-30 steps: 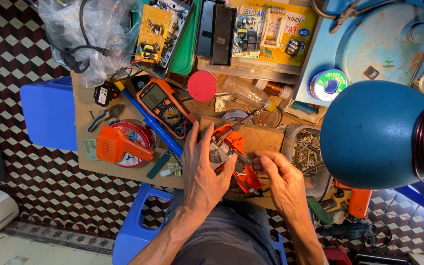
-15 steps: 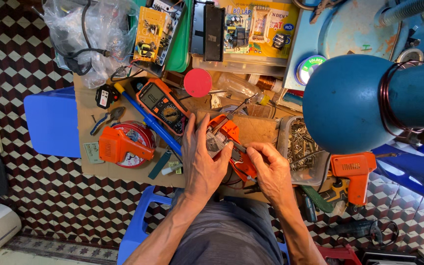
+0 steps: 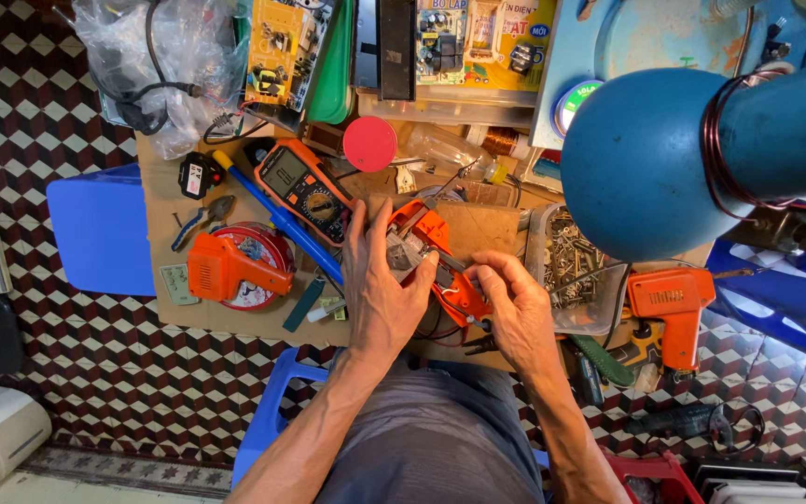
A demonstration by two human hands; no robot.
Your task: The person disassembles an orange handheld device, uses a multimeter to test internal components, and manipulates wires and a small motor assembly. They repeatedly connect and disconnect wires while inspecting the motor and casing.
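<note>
While both hands work at the middle of the cardboard mat, these lines place things relative to that mat.

Opened tool: an orange plastic device with its shell apart lies at the mat's centre; it looks light and rigid, with thin wires and small parts likely fragile.
Left hand: the left hand is closed around the device's body, thumb over the top.
Right hand: the right hand pinches a slim dark tool, too small to identify, at the device's lower end.
Best hold: probably the thick orange shell, away from the wiring.
Meter: an orange multimeter sits up and left of centre.
Red lid: a round red cap lies at the mat's top edge.
Packages: yellow carded packs lie beyond the top edge.
Screw tub: a clear box of screws sits at the right edge.
</note>
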